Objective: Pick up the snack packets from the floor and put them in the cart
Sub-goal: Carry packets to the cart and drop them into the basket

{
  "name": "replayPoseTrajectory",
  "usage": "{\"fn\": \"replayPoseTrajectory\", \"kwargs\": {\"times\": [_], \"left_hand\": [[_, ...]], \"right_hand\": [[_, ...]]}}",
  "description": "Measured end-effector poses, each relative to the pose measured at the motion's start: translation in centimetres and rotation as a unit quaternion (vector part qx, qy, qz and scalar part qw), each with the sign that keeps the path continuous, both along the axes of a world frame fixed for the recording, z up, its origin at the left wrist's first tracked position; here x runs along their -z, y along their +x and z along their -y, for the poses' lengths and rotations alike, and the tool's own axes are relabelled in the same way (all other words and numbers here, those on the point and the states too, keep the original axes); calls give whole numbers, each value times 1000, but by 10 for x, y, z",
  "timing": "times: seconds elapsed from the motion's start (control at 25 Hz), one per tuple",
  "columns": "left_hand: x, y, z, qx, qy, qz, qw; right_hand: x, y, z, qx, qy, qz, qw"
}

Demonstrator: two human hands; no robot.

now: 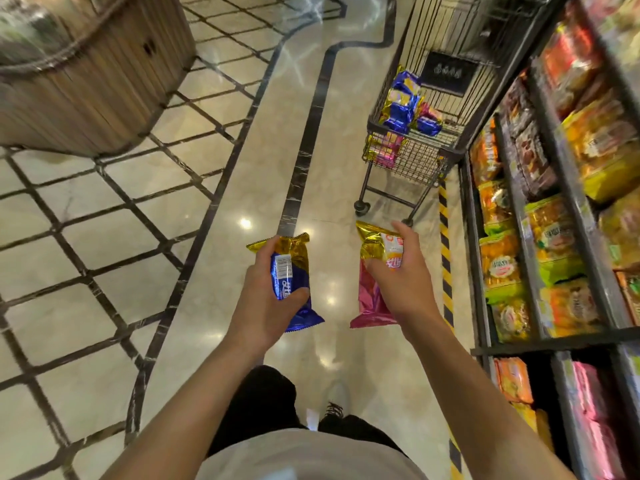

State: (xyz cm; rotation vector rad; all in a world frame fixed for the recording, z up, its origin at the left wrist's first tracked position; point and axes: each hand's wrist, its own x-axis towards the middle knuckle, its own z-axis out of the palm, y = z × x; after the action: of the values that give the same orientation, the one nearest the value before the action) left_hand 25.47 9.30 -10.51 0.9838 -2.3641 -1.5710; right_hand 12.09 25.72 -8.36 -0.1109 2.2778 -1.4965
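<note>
While the left hand [268, 299] is clamped on a blue packet [292, 282] and the right hand [398, 271] on a pink packet [372, 292], the cart [412, 157] waits at one o'clock; a short toss could strike its rim and spill.

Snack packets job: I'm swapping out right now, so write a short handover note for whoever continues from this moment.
Left hand: holds a blue-and-gold foil snack packet.
Right hand: holds a pink-and-gold foil snack packet.
The black wire shopping cart stands ahead beside the snack shelf, apart from both hands.
Done: several blue and pink packets already lie in the cart; both held packets are off the floor.
Left: carry both to the cart and drop them in. No more packets show on the visible floor.
</note>
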Motion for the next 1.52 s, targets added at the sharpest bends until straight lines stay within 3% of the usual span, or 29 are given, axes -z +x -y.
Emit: {"fn": "replayPoseTrajectory", "kwargs": {"times": [0.24, 0.72, 1.2, 1.52], "left_hand": [[8, -74, 60, -17, 11, -1, 1000], [2, -245, 255, 54, 15, -21, 998], [-10, -417, 363, 27, -13, -5, 1000], [-32, -558, 388, 12, -38, -38, 998]], "right_hand": [[6, -74, 63, -10, 2, 17, 1000], [-7, -249, 251, 33, -21, -10, 999], [-4, -436, 348, 7, -44, 9, 999], [-21, -572, 386, -14, -37, -19, 999]]}}
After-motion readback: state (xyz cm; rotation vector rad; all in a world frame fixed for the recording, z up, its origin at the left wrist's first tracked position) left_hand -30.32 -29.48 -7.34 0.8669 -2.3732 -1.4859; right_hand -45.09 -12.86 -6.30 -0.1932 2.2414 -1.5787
